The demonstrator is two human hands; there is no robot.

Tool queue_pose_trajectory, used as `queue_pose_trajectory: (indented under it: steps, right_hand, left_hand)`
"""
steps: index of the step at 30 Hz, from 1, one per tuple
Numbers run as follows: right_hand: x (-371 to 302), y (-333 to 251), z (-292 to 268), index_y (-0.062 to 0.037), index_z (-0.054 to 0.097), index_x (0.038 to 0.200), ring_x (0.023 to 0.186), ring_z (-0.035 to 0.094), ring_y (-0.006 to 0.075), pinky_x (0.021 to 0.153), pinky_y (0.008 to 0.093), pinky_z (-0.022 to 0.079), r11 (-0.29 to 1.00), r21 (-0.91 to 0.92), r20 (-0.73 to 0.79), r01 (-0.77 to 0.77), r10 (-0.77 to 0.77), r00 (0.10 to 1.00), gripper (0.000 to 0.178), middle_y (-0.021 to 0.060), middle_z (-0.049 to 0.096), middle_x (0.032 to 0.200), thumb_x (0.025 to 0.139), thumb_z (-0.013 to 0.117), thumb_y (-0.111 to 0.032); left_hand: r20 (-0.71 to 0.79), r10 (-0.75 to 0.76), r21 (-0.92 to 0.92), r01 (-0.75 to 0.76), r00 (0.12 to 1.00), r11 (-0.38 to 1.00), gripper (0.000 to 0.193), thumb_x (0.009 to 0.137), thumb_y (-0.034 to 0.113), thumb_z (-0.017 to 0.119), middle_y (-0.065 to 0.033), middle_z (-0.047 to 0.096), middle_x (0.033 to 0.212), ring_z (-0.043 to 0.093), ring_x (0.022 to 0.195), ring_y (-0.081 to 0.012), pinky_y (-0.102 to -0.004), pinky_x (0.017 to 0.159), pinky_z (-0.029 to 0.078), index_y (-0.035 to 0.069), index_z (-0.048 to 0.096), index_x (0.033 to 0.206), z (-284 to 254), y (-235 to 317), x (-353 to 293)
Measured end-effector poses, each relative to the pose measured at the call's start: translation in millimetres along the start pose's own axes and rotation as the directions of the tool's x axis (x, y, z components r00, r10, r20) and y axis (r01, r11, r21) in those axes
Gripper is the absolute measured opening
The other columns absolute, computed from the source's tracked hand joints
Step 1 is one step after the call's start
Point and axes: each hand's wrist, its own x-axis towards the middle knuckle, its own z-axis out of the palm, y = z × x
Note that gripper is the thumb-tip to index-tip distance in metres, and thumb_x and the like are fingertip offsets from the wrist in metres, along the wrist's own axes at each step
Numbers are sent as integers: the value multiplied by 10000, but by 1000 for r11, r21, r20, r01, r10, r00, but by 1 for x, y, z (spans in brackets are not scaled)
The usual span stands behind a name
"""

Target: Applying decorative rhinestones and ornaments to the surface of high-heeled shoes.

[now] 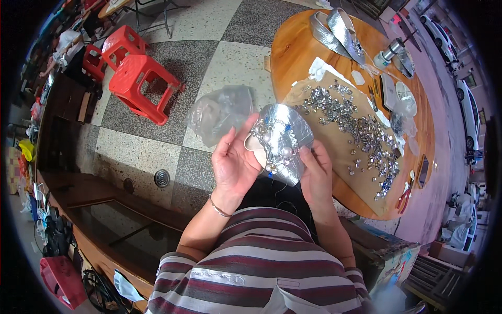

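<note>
A shiny silver piece (pixel 298 133), curved like a shoe upper and trimmed with beads, pearls and clear stones, is held in front of my body. My right hand (pixel 317 175) grips its right edge, the thumb lying on the silver face and the other fingers mostly behind. At the left edge my left hand (pixel 232 167) is turned palm up with its fingers stretched out and thumb apart; some fingertips are hidden behind the piece. Bits of blue show among the beads. A thin dark thread (pixel 285 201) hangs below it over my lap.
Loose faceted stones (pixel 366 136) cover brown paper (pixel 342 166) on the round wooden table (pixel 290 39) at right. Farther back lie silver strips (pixel 332 34) and a bottle (pixel 387 55); red-handled pliers (pixel 404 196) lie nearer. A clear plastic bag (pixel 219 112) and red stools (pixel 138 83) are left.
</note>
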Motion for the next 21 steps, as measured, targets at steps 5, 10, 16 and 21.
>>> queue_pose_trajectory:
  steps: [5, 10, 16, 21]
  right_hand:
    - [7, 2, -3, -6, 525, 1084, 951, 561, 118, 863, 275, 432, 999, 22, 17, -30, 30, 999, 192, 69, 601, 1034, 908, 482, -68]
    - [12, 6, -7, -9, 530, 1067, 944, 566, 121, 858, 278, 437, 998, 36, 5, -53, 52, 999, 177, 71, 601, 1031, 907, 483, -66]
    - [11, 10, -9, -8, 536, 1043, 929, 570, 123, 850, 277, 441, 997, 39, 1, -62, 62, 998, 159, 69, 606, 1014, 900, 490, -59]
    - [13, 14, -17, -6, 539, 1037, 918, 572, 121, 846, 275, 444, 998, -53, -16, 12, -13, 1000, 157, 67, 610, 1003, 892, 494, -47]
  left_hand:
    - [21, -96, -118, 98, 995, 988, 587, 901, 352, 386, -196, 413, 1331, 411, 1228, -321, -454, 1046, 280, -21, 303, 1346, -9, 1, 8]
    - [10, -157, -231, 155, 988, 961, 586, 890, 354, 385, -181, 420, 1331, 422, 1220, -319, -461, 1045, 281, -8, 312, 1345, -18, -5, 15]
    - [38, -177, -292, 180, 984, 939, 583, 886, 327, 399, -177, 420, 1332, 418, 1226, -303, -459, 1034, 301, 0, 293, 1357, -32, -11, 20]
    - [-65, 19, 8, -19, 998, 1000, 543, 883, 232, 429, -170, 409, 1337, 426, 1220, -290, -455, 1023, 328, 11, 289, 1359, -23, -15, 17]
